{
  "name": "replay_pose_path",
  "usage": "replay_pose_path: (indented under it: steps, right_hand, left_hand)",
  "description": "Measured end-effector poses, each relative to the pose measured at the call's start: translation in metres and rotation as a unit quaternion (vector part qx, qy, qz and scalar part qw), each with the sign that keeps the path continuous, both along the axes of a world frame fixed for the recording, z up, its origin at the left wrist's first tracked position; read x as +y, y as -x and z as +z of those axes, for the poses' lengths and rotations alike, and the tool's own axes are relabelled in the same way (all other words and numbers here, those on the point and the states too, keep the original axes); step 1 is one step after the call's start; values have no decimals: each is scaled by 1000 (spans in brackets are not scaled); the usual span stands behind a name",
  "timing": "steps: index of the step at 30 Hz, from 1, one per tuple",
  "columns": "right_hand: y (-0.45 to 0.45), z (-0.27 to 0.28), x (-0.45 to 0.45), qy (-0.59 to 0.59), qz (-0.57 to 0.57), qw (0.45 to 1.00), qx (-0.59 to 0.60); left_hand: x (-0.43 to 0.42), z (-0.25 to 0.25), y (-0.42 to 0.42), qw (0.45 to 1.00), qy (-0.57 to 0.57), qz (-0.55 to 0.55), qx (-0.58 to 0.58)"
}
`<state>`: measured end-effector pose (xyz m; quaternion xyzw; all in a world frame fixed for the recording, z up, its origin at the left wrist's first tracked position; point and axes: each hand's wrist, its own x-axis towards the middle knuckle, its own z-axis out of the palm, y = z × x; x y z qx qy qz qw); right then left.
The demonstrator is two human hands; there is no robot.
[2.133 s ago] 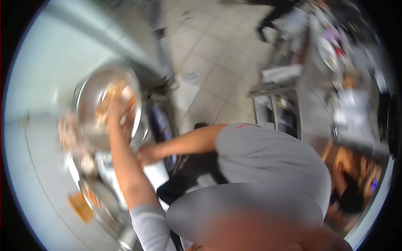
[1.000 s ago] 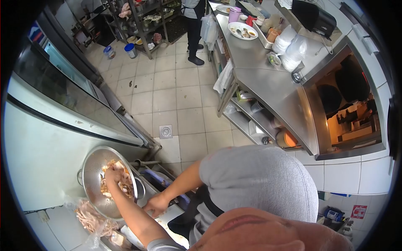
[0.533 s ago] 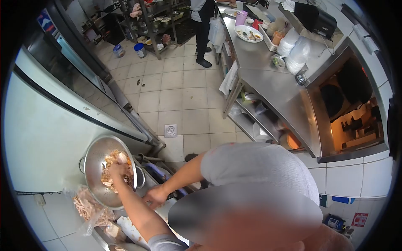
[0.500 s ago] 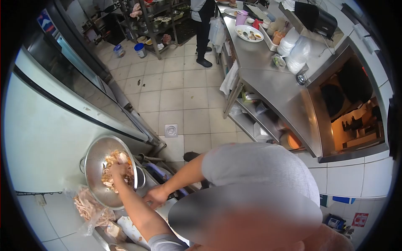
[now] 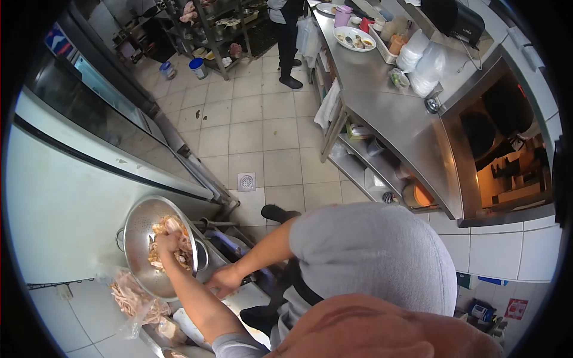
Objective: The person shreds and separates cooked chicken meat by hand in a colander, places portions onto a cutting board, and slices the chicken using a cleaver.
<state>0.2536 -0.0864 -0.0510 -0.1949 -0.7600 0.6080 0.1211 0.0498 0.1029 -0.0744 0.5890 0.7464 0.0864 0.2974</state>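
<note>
My left hand point(image 5: 168, 243) reaches into a large metal colander point(image 5: 138, 250) among pieces of seasoned-looking meat point(image 5: 172, 225). Its fingers are sunk in the pieces, so their grip is hidden. The colander leans toward me and has a loop handle on each side. My right hand point(image 5: 223, 280) rests on the edge of the metal surface beside the colander, fingers apart and holding nothing. Left of my forearm, a clear plastic bag point(image 5: 134, 295) holds pale, long pieces of raw meat.
A white wall panel point(image 5: 71, 197) stands close behind the colander. Across the tiled floor point(image 5: 262, 143) runs a steel counter point(image 5: 388, 113) with a plate of food point(image 5: 354, 40) and plastic bags point(image 5: 427, 65). Another person point(image 5: 289, 42) stands at its far end.
The view has shifted slightly. My left hand stays in the meat in the colander, and my right hand keeps its place by the edge.
</note>
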Motion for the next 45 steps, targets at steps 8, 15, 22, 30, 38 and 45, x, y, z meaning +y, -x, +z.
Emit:
replay_pose_path:
  steps: [8, 15, 22, 30, 38, 45]
  right_hand:
    - [-3, 8, -3, -25, -11, 999, 22]
    - [-9, 16, 0, 44, 25, 998, 41]
    - [-1, 2, 2, -29, 14, 999, -6]
    - [1, -9, 0, -42, 6, 999, 31]
    - [28, -63, 8, -1, 15, 996, 83]
    - [33, -45, -3, 50, -2, 999, 10]
  left_hand:
    - [-15, 79, -4, 974, -209, 13, -90]
    - [-151, 193, -16, 915, -371, 129, 99]
    - [-331, 143, 5, 814, -449, 140, 342]
    - [-403, 51, -24, 922, -82, 251, 285]
    - [-411, 29, 12, 957, -64, 231, 166]
    - [-420, 39, -18, 928, 0, 325, 183]
